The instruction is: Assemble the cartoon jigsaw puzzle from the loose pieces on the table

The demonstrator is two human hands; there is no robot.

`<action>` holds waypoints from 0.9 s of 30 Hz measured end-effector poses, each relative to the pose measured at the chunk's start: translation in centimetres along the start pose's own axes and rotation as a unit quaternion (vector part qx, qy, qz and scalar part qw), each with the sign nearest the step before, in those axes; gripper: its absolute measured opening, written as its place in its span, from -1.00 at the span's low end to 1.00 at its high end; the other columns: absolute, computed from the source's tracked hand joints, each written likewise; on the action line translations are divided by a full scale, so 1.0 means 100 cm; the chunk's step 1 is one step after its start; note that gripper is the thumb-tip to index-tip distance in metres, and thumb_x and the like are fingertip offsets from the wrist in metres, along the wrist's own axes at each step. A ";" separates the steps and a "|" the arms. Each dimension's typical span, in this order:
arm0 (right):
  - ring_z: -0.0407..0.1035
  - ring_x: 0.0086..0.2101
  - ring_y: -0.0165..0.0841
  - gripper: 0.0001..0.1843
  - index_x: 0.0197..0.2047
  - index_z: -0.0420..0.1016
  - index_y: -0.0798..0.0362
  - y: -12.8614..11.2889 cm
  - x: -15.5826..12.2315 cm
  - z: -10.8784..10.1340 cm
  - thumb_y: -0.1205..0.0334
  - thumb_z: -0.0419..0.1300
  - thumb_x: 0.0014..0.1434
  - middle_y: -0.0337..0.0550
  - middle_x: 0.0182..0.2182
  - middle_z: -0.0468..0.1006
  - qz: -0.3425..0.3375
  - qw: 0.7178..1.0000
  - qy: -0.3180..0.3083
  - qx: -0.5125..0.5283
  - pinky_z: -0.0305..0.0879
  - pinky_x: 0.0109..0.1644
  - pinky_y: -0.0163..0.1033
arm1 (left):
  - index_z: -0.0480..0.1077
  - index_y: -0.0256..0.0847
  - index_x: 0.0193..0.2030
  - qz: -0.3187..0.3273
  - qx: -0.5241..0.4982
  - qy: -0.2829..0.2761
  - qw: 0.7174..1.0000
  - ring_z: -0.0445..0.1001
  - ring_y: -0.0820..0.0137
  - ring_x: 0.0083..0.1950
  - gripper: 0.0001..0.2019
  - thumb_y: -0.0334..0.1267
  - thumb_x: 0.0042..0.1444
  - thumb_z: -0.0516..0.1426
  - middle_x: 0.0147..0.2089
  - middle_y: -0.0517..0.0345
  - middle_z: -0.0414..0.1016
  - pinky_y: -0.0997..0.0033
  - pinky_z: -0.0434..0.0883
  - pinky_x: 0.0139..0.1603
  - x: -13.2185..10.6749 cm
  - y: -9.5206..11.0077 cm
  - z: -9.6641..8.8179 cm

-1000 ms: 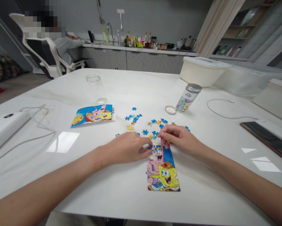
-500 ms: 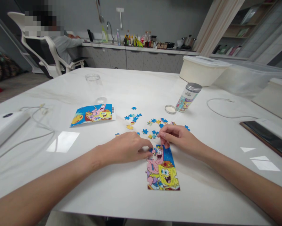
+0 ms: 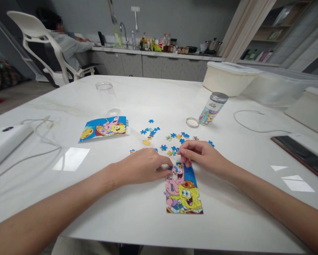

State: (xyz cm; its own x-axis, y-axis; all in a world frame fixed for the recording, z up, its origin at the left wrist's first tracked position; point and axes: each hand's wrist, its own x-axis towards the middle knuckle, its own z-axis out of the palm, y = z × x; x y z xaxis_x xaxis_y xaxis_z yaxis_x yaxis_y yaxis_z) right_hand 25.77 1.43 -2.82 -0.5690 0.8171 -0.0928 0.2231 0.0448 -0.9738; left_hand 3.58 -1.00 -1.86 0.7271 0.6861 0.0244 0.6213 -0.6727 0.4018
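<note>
A partly joined jigsaw puzzle (image 3: 185,194) lies flat near the table's front edge, showing a yellow square character and a pink one. At its upper left edge, my left hand (image 3: 148,166) pinches a small pink puzzle piece (image 3: 174,170) between thumb and forefinger. My right hand (image 3: 201,156) is closed, with curled fingertips at the puzzle's top edge; whatever they may hold is hidden. Just beyond both hands are scattered several loose puzzle pieces (image 3: 163,147), mostly blue. Left of these rests a picture sheet (image 3: 106,130) with the same characters.
A printed canister (image 3: 213,109) stands beyond the pieces, beside a ring-shaped lid (image 3: 192,122). A clear jar (image 3: 107,97) is at back left. Cables and a white device (image 3: 10,138) lie left, a phone (image 3: 299,154) right. Storage boxes (image 3: 230,79) line the back right; a person (image 3: 68,46) sits beyond.
The pink piece at the puzzle's upper left has turned or shifted slightly under my left fingers. My right hand stays in place. The seated person's head has moved a little.
</note>
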 end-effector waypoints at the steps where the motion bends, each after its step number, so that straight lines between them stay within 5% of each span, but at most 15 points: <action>1: 0.34 -0.52 -0.47 -0.74 -0.37 0.43 0.07 0.000 0.000 0.000 0.03 0.22 0.17 -0.24 -0.53 0.49 0.001 1.000 -0.001 0.000 0.30 -0.39 -0.30 | 0.56 -0.13 -0.13 0.002 -0.001 0.003 1.000 0.24 0.53 -0.64 -0.80 -0.20 0.20 0.12 -0.64 0.29 0.41 0.52 0.08 -0.57 0.000 -0.001 0.000; 10: 0.35 -0.52 -0.47 -0.75 -0.37 0.44 0.07 -0.001 0.001 0.000 0.04 0.22 0.18 -0.23 -0.52 0.49 0.000 1.000 0.002 0.001 0.29 -0.40 -0.30 | 0.56 -0.14 -0.15 0.013 0.037 0.054 0.998 0.22 0.52 -0.66 -0.75 -0.15 0.21 0.08 -0.68 0.29 0.34 0.51 0.11 -0.56 -0.002 -0.008 -0.002; 27: 0.33 -0.51 -0.46 -0.72 -0.36 0.44 0.07 -0.004 -0.001 0.000 0.00 0.22 0.17 -0.22 -0.52 0.49 0.004 1.000 0.005 -0.016 0.30 -0.39 -0.29 | 0.55 -0.13 -0.13 -0.001 0.049 0.035 0.998 0.25 0.50 -0.64 -0.74 -0.15 0.22 0.06 -0.66 0.27 0.37 0.50 0.12 -0.54 -0.002 -0.007 -0.002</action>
State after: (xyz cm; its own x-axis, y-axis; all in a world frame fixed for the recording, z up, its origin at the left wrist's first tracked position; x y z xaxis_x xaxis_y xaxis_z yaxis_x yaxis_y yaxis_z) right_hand 25.73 1.35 -2.45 -0.5596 0.8229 -0.0983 0.2529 0.0566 -0.9658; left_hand 2.96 -0.66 -1.95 0.7063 0.7022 0.0895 0.6499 -0.6933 0.3113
